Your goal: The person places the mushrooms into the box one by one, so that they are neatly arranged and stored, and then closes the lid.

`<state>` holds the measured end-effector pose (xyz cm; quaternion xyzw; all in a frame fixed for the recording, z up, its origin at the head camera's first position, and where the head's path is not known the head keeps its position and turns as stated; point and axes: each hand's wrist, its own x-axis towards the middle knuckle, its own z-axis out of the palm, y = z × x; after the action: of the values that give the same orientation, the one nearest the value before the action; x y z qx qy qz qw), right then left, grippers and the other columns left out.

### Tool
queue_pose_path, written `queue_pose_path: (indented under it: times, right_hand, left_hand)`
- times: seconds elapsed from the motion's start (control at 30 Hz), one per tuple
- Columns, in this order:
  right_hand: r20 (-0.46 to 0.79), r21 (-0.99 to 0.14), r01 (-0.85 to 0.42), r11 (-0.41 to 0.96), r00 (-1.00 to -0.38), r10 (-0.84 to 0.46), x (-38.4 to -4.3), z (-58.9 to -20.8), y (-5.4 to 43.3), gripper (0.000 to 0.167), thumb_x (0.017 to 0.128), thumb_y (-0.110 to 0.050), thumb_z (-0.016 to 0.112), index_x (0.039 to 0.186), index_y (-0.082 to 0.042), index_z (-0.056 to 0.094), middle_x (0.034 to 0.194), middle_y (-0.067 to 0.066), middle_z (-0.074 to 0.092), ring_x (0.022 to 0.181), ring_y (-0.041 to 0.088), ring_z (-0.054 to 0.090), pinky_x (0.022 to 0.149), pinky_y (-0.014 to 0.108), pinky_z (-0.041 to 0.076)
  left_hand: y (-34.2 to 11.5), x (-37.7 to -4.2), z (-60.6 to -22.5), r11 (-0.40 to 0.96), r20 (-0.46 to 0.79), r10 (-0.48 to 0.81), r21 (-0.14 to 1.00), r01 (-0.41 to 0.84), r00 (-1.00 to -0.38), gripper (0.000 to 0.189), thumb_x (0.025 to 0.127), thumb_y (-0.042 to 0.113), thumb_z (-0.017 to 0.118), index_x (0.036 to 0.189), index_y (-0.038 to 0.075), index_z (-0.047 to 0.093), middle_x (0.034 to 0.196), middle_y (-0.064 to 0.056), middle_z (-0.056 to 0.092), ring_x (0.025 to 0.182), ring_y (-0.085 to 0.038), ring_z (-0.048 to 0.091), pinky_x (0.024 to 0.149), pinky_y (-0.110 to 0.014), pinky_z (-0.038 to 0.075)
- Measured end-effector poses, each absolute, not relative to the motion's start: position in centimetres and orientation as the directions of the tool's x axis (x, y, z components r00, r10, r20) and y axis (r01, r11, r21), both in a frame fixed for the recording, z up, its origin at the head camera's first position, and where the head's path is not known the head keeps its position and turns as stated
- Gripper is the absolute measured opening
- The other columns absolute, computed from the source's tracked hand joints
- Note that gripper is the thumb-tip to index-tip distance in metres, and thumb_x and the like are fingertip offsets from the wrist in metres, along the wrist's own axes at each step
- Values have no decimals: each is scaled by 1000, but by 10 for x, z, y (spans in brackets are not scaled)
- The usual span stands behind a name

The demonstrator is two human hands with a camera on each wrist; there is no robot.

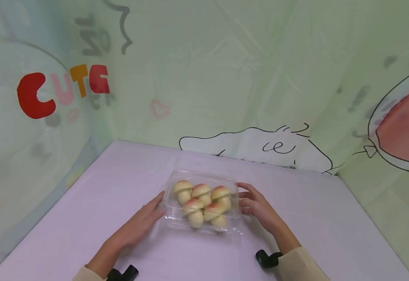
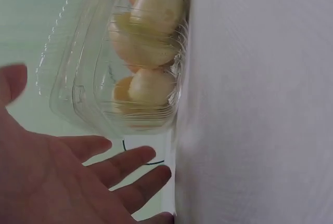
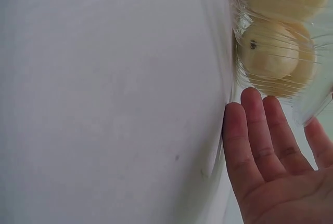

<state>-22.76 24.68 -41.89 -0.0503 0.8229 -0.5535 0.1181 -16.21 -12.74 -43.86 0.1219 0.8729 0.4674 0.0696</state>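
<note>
A clear plastic clamshell box lies on the table in the head view. Inside are several mushroom-shaped pieces with pale stems and cream caps blushed pink. At the box's left side is my left hand, fingers extended and spread; in the left wrist view the thumb stands apart, with the fingertips just off the box's end. My right hand is at the opposite side, fingers lightly bent. In the right wrist view its fingertips are right at the box's end wall, the palm turned toward it.
A pale lilac cloth covers the table. Printed curtains hang behind it and at both sides, with coloured letters on the left. Black wrist-worn devices sit by both sleeves.
</note>
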Motion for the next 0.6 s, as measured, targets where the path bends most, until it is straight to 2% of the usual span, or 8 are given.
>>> queue_pose_path:
  times: [0.13, 0.2, 0.33, 0.47, 0.6]
  right_hand:
    - [-132, -911, 33, 410, -967, -216, -222, -417, 247, 62, 99, -16, 55, 159, -15, 37, 147, 24, 54, 122, 32, 63, 96, 43, 60]
    - [-126, -904, 25, 427, -970, -209, -217, -416, 247, 60, 101, -16, 54, 159, -15, 37, 145, 25, 55, 119, 32, 65, 92, 43, 61]
    - [-115, -873, 14, 488, -978, -177, -206, -413, 244, 56, 104, -17, 54, 158, -14, 38, 132, 23, 63, 106, 27, 68, 81, 40, 63]
    - [-96, -822, -5, 569, -984, -148, -199, -409, 240, 53, 105, -19, 56, 156, -13, 42, 108, 15, 69, 88, 21, 66, 72, 35, 62]
    - [-126, -813, 4, 582, -977, -170, -194, -403, 240, 58, 103, -18, 58, 158, -11, 40, 94, 10, 69, 78, 20, 65, 67, 35, 61]
  left_hand:
    - [-127, -164, -440, 496, -13, 230, 862, 106, -973, 59, 109, 38, 47, 164, 22, 31, 151, -16, 56, 144, -36, 49, 121, -62, 31]
    - [-126, -164, -441, 498, -15, 223, 861, 100, -975, 59, 108, 36, 50, 164, 24, 33, 146, -13, 61, 138, -33, 55, 118, -61, 37]
    - [-125, -163, -440, 515, -12, 216, 851, 103, -976, 59, 107, 34, 51, 163, 25, 34, 141, -12, 64, 135, -31, 58, 115, -60, 40]
    - [-124, -161, -436, 531, -5, 214, 840, 112, -977, 60, 105, 28, 50, 163, 22, 34, 140, -15, 64, 134, -32, 59, 113, -58, 43]
    - [-123, -161, -435, 540, -4, 214, 834, 115, -977, 64, 102, 23, 49, 164, 19, 33, 145, -18, 61, 138, -33, 55, 115, -56, 42]
